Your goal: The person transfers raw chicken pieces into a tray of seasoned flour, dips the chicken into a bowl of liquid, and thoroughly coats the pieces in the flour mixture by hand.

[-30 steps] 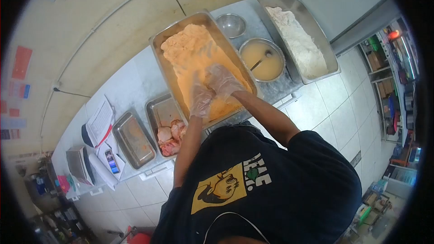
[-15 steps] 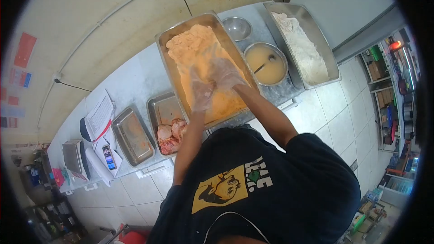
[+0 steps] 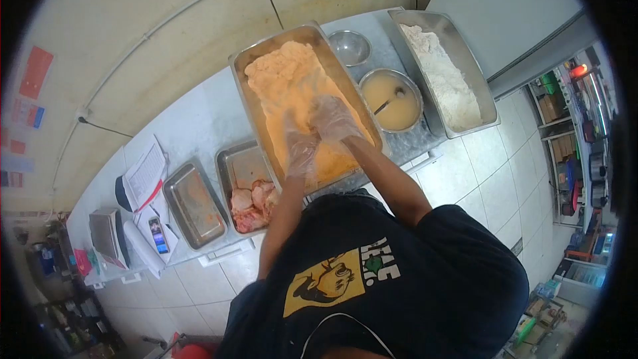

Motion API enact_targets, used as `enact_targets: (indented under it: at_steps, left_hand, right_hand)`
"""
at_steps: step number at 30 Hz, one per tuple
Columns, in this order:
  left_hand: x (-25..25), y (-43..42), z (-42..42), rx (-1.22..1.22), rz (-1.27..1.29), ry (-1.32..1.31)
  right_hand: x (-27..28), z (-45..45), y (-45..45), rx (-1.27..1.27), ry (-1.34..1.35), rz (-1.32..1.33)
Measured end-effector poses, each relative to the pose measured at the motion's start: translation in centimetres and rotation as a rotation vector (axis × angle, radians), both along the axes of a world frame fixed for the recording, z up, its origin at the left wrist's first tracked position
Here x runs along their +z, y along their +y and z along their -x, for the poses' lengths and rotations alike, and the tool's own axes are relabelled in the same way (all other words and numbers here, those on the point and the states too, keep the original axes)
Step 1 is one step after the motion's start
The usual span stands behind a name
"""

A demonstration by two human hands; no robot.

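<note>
A deep steel pan point(image 3: 249, 110) holds orange seasoned flour point(image 3: 286, 70), heaped at its far end. Both my hands wear clear plastic gloves and work close together in the flour near the pan's middle. My left hand point(image 3: 301, 146) is low in the flour, its fingers smeared by motion and dusted over. Just right of it, my right hand point(image 3: 334, 118) bends inward toward the left one, with its fingertips hidden. Whether a piece lies between them I cannot make out. Left of the pan, raw meat pieces point(image 3: 252, 203) lie in a smaller steel tray point(image 3: 229, 156).
Right of the pan stand a small steel bowl point(image 3: 350, 48), a bowl of cloudy yellowish liquid point(image 3: 392, 100) with a ladle, and a deep pan of white flour point(image 3: 452, 80). To the left are a shallow tray point(image 3: 194, 206), a phone point(image 3: 157, 234), papers point(image 3: 143, 176) and a scale point(image 3: 109, 236).
My hands have shifted slightly within the flour, the right one turning a little. The whole view has tipped slightly, so the table appears lower. The bowls and trays stay put.
</note>
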State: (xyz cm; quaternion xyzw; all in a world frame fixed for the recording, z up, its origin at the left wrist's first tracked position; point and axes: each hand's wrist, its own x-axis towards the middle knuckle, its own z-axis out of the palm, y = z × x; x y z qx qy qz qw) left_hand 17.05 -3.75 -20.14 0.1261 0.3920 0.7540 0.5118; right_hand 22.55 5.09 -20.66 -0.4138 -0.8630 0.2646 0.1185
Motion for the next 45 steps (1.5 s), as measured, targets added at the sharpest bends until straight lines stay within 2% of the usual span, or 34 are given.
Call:
enact_targets:
  at_steps: [2, 3, 4, 5, 7, 9, 10, 11, 12, 13, 14, 16, 17, 19, 23, 25, 26, 27, 29, 30, 31, 32, 33, 35, 37, 39, 42, 44, 45]
  left_hand:
    - [0.8, 0.0, -0.5, 0.179, 0.381, 0.514]
    - [-3.7, 0.5, 0.2, 0.016, 0.086, 0.583]
    - [-6.1, 0.6, 1.0, -0.145, -0.217, 0.644]
    - [-5.5, 0.8, 2.0, -0.149, -0.226, 0.648]
    - [-4.3, 0.0, 3.8, -0.157, 0.069, 1.022]
    - [-3.8, -2.5, 4.9, -0.163, 0.409, 1.355]
    - [-3.9, -3.5, 5.4, -0.161, 0.590, 1.514]
    - [-5.3, -4.3, 6.1, -0.156, 0.602, 1.501]
    - [-7.7, -4.9, 6.7, -0.227, 0.580, 1.627]
    - [-9.2, -5.3, 6.9, -0.301, 0.549, 1.752]
    - [-9.6, -5.8, 6.7, -0.300, 0.552, 1.742]
    - [-9.6, -6.5, 5.8, -0.477, 0.660, 1.587]
    - [-9.4, -6.4, 5.2, -0.481, 0.655, 1.583]
    - [-8.8, -6.1, 4.2, -0.423, 0.715, 1.816]
    - [-10.7, -6.1, 3.8, -0.306, 0.693, 1.827]
    - [-12.6, -6.1, 4.3, -0.405, 0.688, 1.551]
    - [-15.6, -6.3, 4.8, -0.398, 0.693, 1.547]
    - [-19.7, -6.7, 5.3, -0.291, 0.578, 1.484]
    - [-18.6, -6.7, 5.4, -0.184, 0.466, 1.419]
    - [-12.6, -6.3, 4.8, -0.351, 0.629, 1.507]
    - [-9.1, -5.9, 4.3, -0.525, 0.794, 1.583]
    - [-9.1, -5.8, 4.1, -0.523, 0.796, 1.583]
    - [-9.0, -5.7, 3.9, -0.501, 0.815, 1.654]
    - [-9.0, -5.8, 3.8, -0.473, 0.837, 1.725]
    - [-8.9, -6.0, 3.8, -0.438, 0.817, 1.734]
    - [-9.4, -5.7, 4.1, -0.487, 0.820, 1.726]
    - [-10.2, -5.8, 4.1, -0.499, 0.798, 1.734]
    - [-8.7, -5.4, 4.0, -0.460, 0.776, 1.749]
    - [-7.9, -5.0, 4.0, -0.567, 0.855, 1.727]
  right_hand:
    - [0.6, -0.4, 0.0, 0.032, -0.048, -0.059]
    - [0.7, -0.4, -0.4, 0.037, -0.047, -0.042]
    - [1.0, -0.3, -0.4, 0.041, -0.038, -0.031]
    - [1.9, -0.6, 0.3, 0.035, -0.033, -0.038]
    - [4.1, -2.7, 2.0, 0.072, -0.088, 0.059]
    - [7.1, -5.8, 2.9, 0.004, 0.095, 0.033]
    - [7.3, -7.6, 3.8, 0.128, -0.084, -0.408]
    - [7.4, -9.3, 4.9, 0.255, -0.258, -0.851]
    - [7.3, -10.5, 6.3, 0.091, 0.085, -0.369]
    - [7.6, -11.7, 7.1, 0.019, 0.233, -0.112]
    - [8.2, -12.7, 7.8, -0.077, 0.398, 0.124]
    - [9.6, -14.9, 8.7, -0.269, 0.338, 0.136]
    - [9.4, -15.6, 9.1, -0.273, 0.333, 0.135]
    - [8.2, -16.6, 10.2, -0.402, 0.125, 0.153]
    - [-2.9, -20.9, 15.0, -0.364, 0.206, 0.125]
    - [-4.6, -21.3, 15.1, -0.335, 0.099, 0.144]
    - [-4.4, -21.1, 14.7, -0.342, 0.065, 0.187]
    - [-4.5, -21.0, 14.5, -0.349, 0.029, 0.228]
    - [-11.7, -22.8, 17.1, -0.448, 0.136, 0.119]
    - [-11.9, -22.8, 17.0, -0.445, 0.137, 0.120]
    - [-12.1, -22.8, 16.6, -0.409, 0.070, -0.038]
    - [-11.6, -22.4, 15.8, -0.370, 0.003, -0.197]
    - [-10.8, -22.3, 15.1, -0.368, 0.005, -0.196]
    - [-5.4, -20.6, 12.8, -0.502, -0.070, 0.179]
    - [-13.1, -23.2, 16.2, -0.519, 0.011, 0.201]
    - [-14.8, -23.9, 16.8, -0.541, 0.093, 0.224]
    - [-13.0, -23.2, 15.7, -0.478, 0.220, 0.053]
    - [-14.2, -23.1, 16.2, -0.526, 0.458, 0.278]
    - [-14.8, -23.2, 16.5, -0.543, 0.539, 0.353]
